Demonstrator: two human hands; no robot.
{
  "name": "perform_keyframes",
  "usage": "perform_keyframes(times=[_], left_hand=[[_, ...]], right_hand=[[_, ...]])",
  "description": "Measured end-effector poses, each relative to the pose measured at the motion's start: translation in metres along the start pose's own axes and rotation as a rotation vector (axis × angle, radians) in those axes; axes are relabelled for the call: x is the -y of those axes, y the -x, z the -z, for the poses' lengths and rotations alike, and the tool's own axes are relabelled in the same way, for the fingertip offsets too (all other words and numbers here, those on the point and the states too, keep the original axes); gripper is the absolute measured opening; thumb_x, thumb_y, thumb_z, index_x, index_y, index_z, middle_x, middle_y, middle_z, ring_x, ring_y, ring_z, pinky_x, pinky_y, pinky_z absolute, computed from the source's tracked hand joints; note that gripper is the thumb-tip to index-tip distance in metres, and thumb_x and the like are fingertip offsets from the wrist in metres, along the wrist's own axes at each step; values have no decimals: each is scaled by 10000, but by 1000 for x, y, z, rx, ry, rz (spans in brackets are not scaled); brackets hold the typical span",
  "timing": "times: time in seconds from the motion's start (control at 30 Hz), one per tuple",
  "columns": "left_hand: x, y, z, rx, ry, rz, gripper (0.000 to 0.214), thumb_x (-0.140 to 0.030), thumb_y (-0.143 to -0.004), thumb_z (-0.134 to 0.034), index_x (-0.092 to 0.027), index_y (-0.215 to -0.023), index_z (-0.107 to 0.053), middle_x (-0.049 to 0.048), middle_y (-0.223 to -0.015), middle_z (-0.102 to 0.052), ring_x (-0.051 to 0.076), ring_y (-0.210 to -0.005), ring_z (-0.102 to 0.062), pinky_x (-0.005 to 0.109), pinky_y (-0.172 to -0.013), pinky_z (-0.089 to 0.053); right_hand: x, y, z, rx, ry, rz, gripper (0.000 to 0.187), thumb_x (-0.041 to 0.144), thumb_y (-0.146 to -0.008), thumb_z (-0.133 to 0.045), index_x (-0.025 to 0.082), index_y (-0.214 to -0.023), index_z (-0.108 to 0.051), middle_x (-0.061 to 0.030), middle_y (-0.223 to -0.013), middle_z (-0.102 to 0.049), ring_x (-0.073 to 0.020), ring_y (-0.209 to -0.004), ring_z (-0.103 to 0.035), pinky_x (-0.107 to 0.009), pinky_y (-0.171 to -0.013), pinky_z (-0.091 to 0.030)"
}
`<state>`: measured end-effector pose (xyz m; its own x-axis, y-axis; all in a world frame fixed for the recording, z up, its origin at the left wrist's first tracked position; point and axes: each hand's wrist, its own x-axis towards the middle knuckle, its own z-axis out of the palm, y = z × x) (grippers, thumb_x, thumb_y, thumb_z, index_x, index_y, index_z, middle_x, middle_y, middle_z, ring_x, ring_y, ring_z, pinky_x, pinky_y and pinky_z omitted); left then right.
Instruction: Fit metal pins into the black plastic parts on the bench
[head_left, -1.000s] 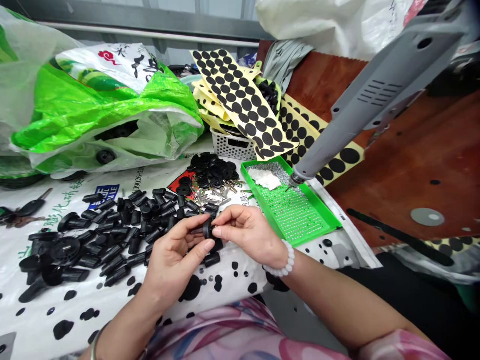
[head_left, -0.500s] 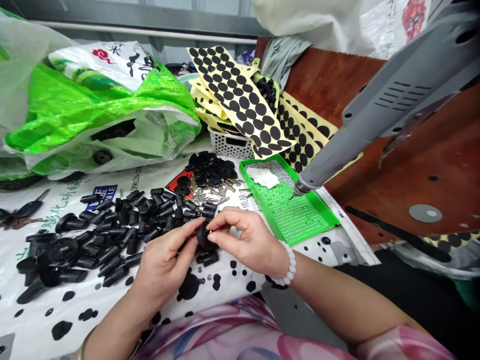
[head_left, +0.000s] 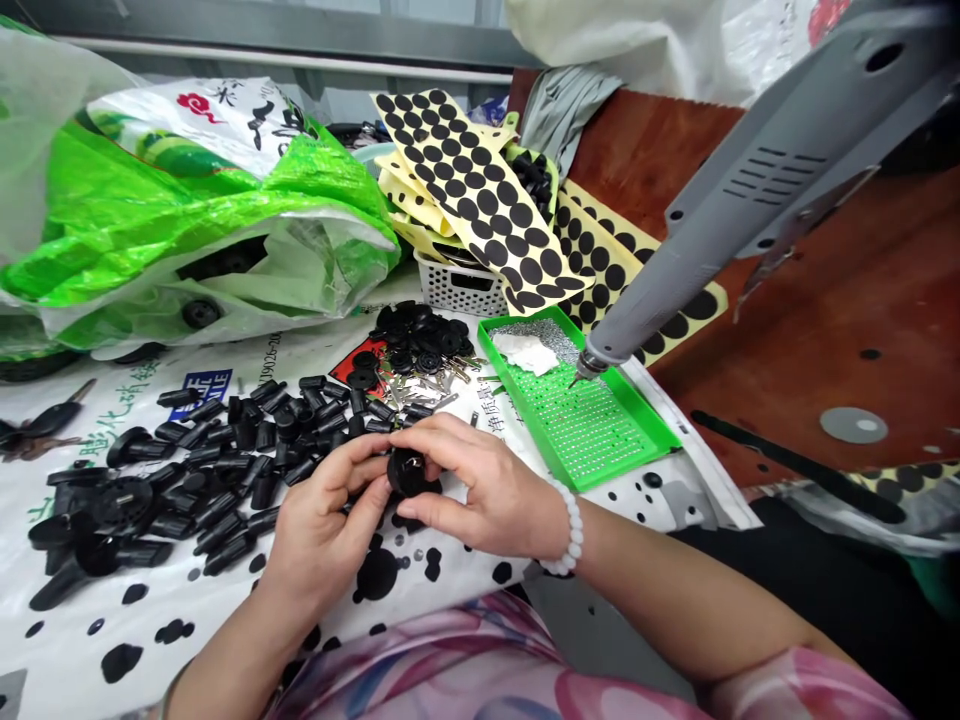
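Between my hands is a round black plastic part (head_left: 407,474), its face turned up, with a small shiny metal piece showing in it. My left hand (head_left: 319,515) pinches the part's left edge between thumb and fingers. From the other side my right hand (head_left: 480,485) curls round it, index finger along the top and thumb at the lower edge. Just left of the hands lies a heap of black plastic knob-like pieces (head_left: 225,430). Behind them are small round black discs (head_left: 427,335) and loose metal strips (head_left: 429,385).
A green tray (head_left: 667,440) with small metal pieces and a white lump stands at right. Above it hangs a grey electric screwdriver (head_left: 675,270), its tip low over the tray. Sheets of black round stickers (head_left: 480,190) lean on a white basket (head_left: 450,290). A green plastic bag (head_left: 225,220) fills the back left.
The round part has been tilted so its face shows more. My right fingers have moved from a pinch at its middle to around its edge. The screwdriver appears slightly farther left and lower.
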<state>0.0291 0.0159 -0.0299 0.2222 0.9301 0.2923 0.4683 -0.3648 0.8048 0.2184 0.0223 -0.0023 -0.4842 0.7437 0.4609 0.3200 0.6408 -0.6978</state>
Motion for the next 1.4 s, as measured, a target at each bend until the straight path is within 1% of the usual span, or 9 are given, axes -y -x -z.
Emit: perform_keyframes(times=[0.2, 0.47, 0.7, 0.83, 0.93, 1.1, 1.27, 1.33, 1.4], left_hand=[[-9, -7, 2, -54, -160, -162, 181, -258, -822, -522, -206, -803, -694, -6, -703, -738, 139, -572, -680, 199, -573, -549], [-2, -3, -1, -93, -106, -197, 162, -182, -812, -548, -204, -842, -705, -16, -727, -740, 112, -563, -667, 164, -558, -525], [-16, -11, 3, -90, -122, -227, 144, -194, -813, -552, -208, -842, -693, -38, -668, -719, 98, -514, -642, 157, -512, -500], [-20, -17, 5, -71, -161, -232, 149, -220, -823, -546, -219, -849, -694, -25, -738, -741, 119, -573, -671, 177, -544, -518], [-25, -24, 7, -47, -191, -204, 161, -246, -830, -535, -229, -827, -695, -33, -696, -732, 123, -555, -665, 190, -541, -522], [-35, -35, 10, -27, -214, -199, 175, -257, -844, -521, -232, -838, -695, -51, -588, -680, 112, -507, -630, 190, -522, -503], [-29, -43, 9, 63, -224, -235, 270, -331, -846, -554, -203, -1074, -620, 14, -918, -717, 152, -741, -669, 246, -711, -531], [-25, -45, 4, 118, -326, -253, 376, -346, -846, -552, -164, -1175, -556, 77, -1065, -675, 202, -900, -648, 324, -827, -514], [-24, -48, -3, 210, -491, -309, 341, -317, -853, -535, -132, -1136, -583, 114, -1069, -658, 248, -968, -612, 407, -892, -478]], right_hand=[[1, 1, -4, -40, 32, 23, 449, 249, -805, -655, 34, -1183, -545, -157, -1051, -591, -190, -921, -585, -318, -810, -548], [0, 4, -15, -136, 128, 73, 444, 393, -860, -575, 45, -1136, -567, -178, -1040, -615, -200, -902, -615, -319, -797, -555], [13, -3, 4, -132, 180, 105, 518, 498, -818, -590, 76, -1118, -571, -154, -1022, -651, -218, -944, -622, -348, -828, -531], [15, -6, 11, -153, 230, 100, 326, 317, -911, -516, 94, -1146, -554, -128, -997, -685, -193, -898, -652, -332, -811, -528], [12, -10, 12, -191, 214, 92, 155, 218, -899, -524, 143, -1011, -601, -82, -932, -702, -174, -847, -667, -305, -790, -534], [8, -16, 12, -272, -18, -13, 43, 201, -849, -587, 180, -869, -619, -39, -905, -694, -153, -867, -664, -278, -809, -534], [-2, -13, 19, -388, -195, -114, 24, 172, -810, -626, 173, -834, -634, -41, -908, -688, -144, -874, -651, -287, -824, -528], [-8, -10, 25, -485, -235, -183, 36, 167, -803, -625, 177, -832, -644, -36, -906, -684, -145, -873, -646, -292, -801, -535], [-14, -6, 30, -570, -246, -239, 44, 167, -791, -631, 177, -828, -653, -31, -900, -684, -144, -862, -645, -291, -774, -543]])
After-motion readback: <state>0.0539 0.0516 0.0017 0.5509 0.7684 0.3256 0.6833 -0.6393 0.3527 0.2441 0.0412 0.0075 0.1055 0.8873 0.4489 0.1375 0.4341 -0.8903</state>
